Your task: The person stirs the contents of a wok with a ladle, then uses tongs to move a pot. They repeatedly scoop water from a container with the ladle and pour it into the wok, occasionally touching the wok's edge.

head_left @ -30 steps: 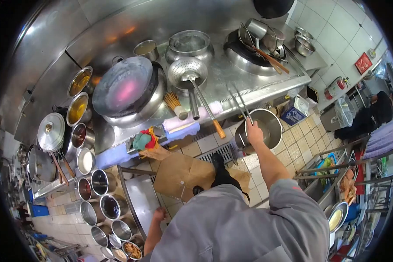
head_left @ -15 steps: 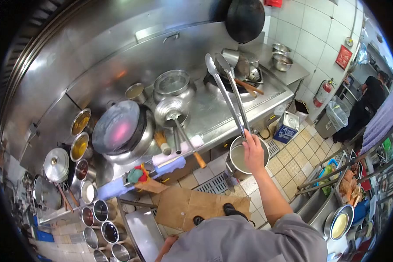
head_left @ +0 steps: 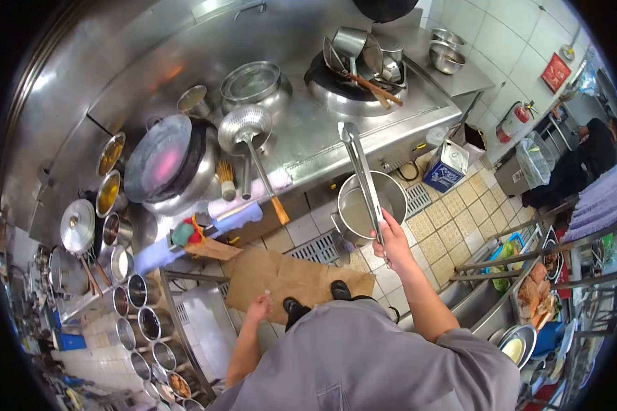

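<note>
My right hand (head_left: 395, 246) is closed around long metal tongs (head_left: 367, 181). Their two arms lie close together and point up and away from me, over a large metal pot (head_left: 393, 192) on the floor. The tips reach toward the front edge of the steel counter. Lower down, my left hand (head_left: 259, 306) is in front of my body with its fingers curled. A small pale bit shows at its fingertips, too small to name.
On the steel counter (head_left: 298, 154) stand a wok (head_left: 159, 161), a perforated ladle (head_left: 247, 130), a bamboo brush (head_left: 225, 179) and stacked cookware. Several sauce pots stand at left. Cardboard (head_left: 301, 274) lies underfoot; a blue tin (head_left: 445, 166) is to the right. Another person (head_left: 583, 164) is at far right.
The tongs have come down toward me, and their arms, spread before, are now nearly together. My left hand has risen forward into fuller view. The camera view has tilted down.
</note>
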Demonstrator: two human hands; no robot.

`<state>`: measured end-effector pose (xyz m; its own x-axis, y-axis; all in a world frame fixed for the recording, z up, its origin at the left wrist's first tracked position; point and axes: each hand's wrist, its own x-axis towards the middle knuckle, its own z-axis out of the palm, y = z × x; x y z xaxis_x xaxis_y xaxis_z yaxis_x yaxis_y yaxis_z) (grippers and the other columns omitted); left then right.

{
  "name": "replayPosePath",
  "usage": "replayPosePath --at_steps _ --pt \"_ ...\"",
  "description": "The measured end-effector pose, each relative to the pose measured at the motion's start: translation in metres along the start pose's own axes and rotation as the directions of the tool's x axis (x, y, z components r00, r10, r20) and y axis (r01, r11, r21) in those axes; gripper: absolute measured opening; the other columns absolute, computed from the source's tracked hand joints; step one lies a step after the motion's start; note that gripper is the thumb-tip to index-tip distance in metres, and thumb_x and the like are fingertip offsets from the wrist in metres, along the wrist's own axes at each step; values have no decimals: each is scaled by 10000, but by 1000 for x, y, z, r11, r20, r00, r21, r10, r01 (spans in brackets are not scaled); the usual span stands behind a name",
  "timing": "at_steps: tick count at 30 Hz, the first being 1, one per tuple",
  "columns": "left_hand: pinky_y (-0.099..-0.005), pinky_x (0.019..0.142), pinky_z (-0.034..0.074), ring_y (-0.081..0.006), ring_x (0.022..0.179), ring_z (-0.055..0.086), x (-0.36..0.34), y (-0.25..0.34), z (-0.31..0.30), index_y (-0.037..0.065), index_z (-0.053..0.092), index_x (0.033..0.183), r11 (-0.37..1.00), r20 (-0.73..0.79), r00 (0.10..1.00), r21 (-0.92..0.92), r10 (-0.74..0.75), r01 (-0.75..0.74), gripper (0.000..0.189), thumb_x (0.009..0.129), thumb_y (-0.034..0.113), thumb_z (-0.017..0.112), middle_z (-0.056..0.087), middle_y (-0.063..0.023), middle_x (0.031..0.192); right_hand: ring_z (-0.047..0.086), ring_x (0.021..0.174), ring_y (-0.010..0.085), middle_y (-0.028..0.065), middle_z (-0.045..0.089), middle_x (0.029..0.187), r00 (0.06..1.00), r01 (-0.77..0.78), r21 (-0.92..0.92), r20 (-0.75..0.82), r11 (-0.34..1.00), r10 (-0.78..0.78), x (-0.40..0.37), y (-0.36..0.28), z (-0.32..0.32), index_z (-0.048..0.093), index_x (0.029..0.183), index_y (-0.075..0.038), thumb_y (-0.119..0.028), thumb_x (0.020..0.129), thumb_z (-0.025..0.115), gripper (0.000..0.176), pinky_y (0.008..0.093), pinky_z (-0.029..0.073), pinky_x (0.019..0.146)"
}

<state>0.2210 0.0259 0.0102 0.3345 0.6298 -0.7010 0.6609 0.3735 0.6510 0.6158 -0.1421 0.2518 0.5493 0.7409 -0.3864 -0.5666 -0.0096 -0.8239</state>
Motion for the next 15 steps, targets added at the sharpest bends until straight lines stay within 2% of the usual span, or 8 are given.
replayPosePath --at_steps 2,3,4,6,8,9,11,15 --pt "-255 447 439 -167 545 565 -19 -1 15 54 506 1032 998 -13 1000 -68 -4 3 328 828 309 470 598 -59 790 349 440 83 28 462 739 997 12 45 74 999 -15 -12 -3 -7 274 1287 -152 -197 909 334 385 212 305 380" --pt "-255 447 439 -167 545 565 -25 -6 19 54 506 1032 997 -23 1000 -75 -9 7 328 828 309 470 598 -59 790 372 450 86 30 468 756 994 27 50 103 998 -33 -14 -4 -9 283 1272 -86 -200 900 367 398 216 320 390" --pt "-252 446 434 -164 565 568 -32 -23 23 62 503 1042 996 29 996 -18 -82 82 321 828 301 472 597 -63 798 372 450 86 30 468 756 993 22 50 114 999 -28 -13 -4 -10 283 1272 -86 -200 900 367 398 216 320 390" --pt "-250 446 429 -161 585 571 -43 -63 28 71 499 1052 987 70 985 37 -158 155 316 828 293 474 597 -67 805 414 486 94 51 487 811 982 120 -114 162 986 -101 -7 -5 -13 316 1235 -40 -222 875 440 422 200 347 420" --pt "-248 440 407 -154 612 576 -43 -105 26 89 499 1047 962 226 973 248 54 -111 295 826 283 472 600 -67 824 468 554 101 55 500 832 978 127 -125 183 984 -103 0 -5 -16 337 1203 -12 -187 858 470 409 203 380 490" --pt "-248 440 407 -154 612 576 -46 -105 28 89 499 1047 964 219 974 242 52 -106 295 826 283 472 600 -67 824 488 581 103 53 504 829 978 141 -177 178 974 -109 5 -6 -16 351 1177 -7 -159 848 481 384 208 387 503" --pt "-257 439 399 -152 618 579 -59 -113 31 94 510 1022 971 117 966 -39 -229 235 282 822 288 466 602 -68 830 509 607 106 51 507 827 978 143 -230 185 963 -101 9 -6 -14 366 1151 -3 -130 838 492 360 212 395 517" --pt "-263 443 399 -151 619 579 -81 -82 32 94 503 1026 924 20 938 -164 -347 346 293 819 297 457 604 -64 824 526 623 108 51 516 828 972 161 -208 200 965 -119 13 2 -3 390 1097 -9 -94 825 497 304 216 404 544"
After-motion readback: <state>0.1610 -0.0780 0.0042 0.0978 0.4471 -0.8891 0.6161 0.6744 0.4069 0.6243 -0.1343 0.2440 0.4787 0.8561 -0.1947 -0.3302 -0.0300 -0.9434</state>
